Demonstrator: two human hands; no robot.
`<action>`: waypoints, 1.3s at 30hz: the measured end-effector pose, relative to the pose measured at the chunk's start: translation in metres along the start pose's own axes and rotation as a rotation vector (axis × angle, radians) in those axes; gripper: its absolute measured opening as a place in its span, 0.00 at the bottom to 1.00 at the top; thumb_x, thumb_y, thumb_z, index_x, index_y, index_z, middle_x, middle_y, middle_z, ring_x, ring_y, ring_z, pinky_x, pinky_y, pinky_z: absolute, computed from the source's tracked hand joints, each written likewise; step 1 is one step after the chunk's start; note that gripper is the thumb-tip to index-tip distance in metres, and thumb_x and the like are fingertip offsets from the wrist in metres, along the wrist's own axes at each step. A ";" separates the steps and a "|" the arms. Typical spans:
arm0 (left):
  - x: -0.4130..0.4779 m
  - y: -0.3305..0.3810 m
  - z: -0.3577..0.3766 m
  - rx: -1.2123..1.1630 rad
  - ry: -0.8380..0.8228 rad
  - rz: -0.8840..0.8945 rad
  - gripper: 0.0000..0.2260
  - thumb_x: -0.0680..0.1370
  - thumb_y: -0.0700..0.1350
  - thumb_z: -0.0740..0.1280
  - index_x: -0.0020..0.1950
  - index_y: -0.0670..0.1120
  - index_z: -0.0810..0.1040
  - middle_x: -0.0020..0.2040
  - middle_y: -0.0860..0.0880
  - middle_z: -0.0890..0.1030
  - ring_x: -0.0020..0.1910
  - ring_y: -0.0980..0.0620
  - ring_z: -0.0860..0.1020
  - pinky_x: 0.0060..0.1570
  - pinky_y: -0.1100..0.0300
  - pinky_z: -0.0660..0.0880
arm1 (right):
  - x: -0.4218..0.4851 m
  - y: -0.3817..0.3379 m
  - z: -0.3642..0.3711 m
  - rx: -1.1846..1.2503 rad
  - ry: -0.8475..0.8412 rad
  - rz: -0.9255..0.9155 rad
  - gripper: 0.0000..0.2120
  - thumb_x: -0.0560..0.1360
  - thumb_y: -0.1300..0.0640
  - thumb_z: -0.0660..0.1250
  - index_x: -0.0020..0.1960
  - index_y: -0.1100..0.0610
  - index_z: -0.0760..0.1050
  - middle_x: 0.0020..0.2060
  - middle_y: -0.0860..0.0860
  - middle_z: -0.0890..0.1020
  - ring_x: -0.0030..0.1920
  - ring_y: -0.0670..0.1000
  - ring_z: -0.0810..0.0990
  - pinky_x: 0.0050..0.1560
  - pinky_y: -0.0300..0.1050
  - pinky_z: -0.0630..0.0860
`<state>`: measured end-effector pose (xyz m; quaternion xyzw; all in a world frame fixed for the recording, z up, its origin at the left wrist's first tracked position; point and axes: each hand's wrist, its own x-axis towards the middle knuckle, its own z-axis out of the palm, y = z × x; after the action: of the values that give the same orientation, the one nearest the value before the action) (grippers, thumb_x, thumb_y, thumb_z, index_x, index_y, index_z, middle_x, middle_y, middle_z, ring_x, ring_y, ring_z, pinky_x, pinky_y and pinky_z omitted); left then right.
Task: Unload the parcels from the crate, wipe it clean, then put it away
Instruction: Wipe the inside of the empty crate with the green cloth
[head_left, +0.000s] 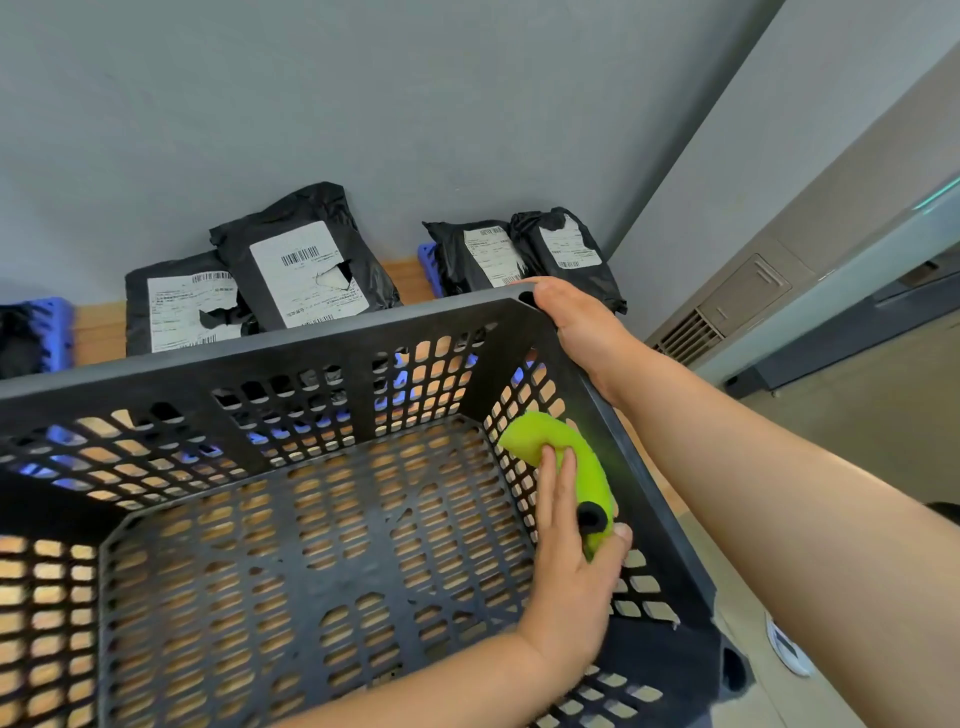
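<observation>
**Empty crate being wiped along its right wall**

The black perforated crate (311, 343) fills the foreground, sitting on the wooden tabletop (98, 327), which shows through its slotted floor. Nothing lies in the crate except the person's left hand (566, 571) and the green sponge (582, 457) it holds. The sponge, lime green with a small black knob near its lower end, is pressed against the inside of the crate's right wall. The left hand's fingers lie straight along the sponge while the thumb hooks round its lower end.

The right hand (582, 322) grips the crate's far right corner, with the palm over the rim and the fingers hidden beyond the edge.

Behind the crate, four black parcels with white labels lean against the grey wall (311, 104). The large parcel (306, 270) partly overlaps the left parcel (182, 306). Farther right, the third parcel (478, 257) and the fourth parcel (566, 249) stand side by side, touching.

A blue plastic piece (52, 332) sits at the far left of the tabletop, and more blue shows beside the third parcel and through the crate's far wall. A floor-level vent (691, 332) is visible to the right.
</observation>
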<state>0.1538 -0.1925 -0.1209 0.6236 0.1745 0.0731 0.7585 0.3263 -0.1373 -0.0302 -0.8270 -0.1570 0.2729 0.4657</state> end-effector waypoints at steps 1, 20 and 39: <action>0.001 0.000 -0.002 0.019 0.017 0.003 0.29 0.80 0.44 0.62 0.67 0.69 0.49 0.71 0.69 0.45 0.66 0.79 0.46 0.58 0.85 0.48 | 0.000 0.000 0.000 -0.004 0.003 0.003 0.16 0.82 0.53 0.52 0.58 0.60 0.75 0.50 0.58 0.81 0.49 0.53 0.79 0.50 0.44 0.76; 0.042 -0.050 0.000 -0.081 0.176 -0.469 0.25 0.83 0.51 0.52 0.76 0.61 0.44 0.78 0.57 0.44 0.76 0.52 0.50 0.74 0.52 0.50 | 0.006 0.004 -0.005 0.029 -0.028 0.008 0.12 0.82 0.53 0.52 0.45 0.47 0.73 0.47 0.53 0.80 0.52 0.53 0.78 0.52 0.46 0.75; 0.003 -0.012 -0.005 -0.190 0.130 -0.379 0.20 0.83 0.50 0.54 0.75 0.59 0.58 0.74 0.60 0.60 0.72 0.59 0.60 0.74 0.57 0.55 | 0.003 0.004 -0.003 -0.084 -0.008 -0.022 0.18 0.82 0.53 0.51 0.59 0.64 0.73 0.54 0.61 0.78 0.53 0.56 0.77 0.53 0.48 0.73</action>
<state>0.1538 -0.1898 -0.1335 0.4995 0.3293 -0.0147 0.8011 0.3307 -0.1399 -0.0335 -0.8431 -0.1793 0.2642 0.4328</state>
